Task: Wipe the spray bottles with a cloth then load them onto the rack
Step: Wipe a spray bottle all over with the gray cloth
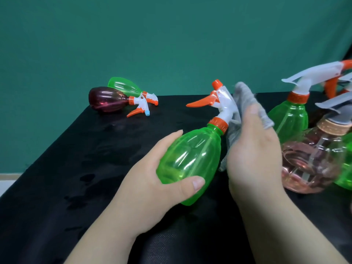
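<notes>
My left hand (150, 178) grips the body of a green spray bottle (192, 159), held tilted above the black table, its white head and orange trigger pointing left. My right hand (253, 149) holds a grey cloth (245, 100) pressed against the right side of that bottle's head and neck. To the right stand a green bottle (291, 115) with a white and orange head and a clear pink bottle (312, 162) with a grey head. No rack can be made out.
At the far left of the black table (76, 168) a dark red bottle (106, 100) and a green bottle (123, 86) lie on their sides. Another green bottle (344, 176) is cut off at the right edge. A teal wall stands behind.
</notes>
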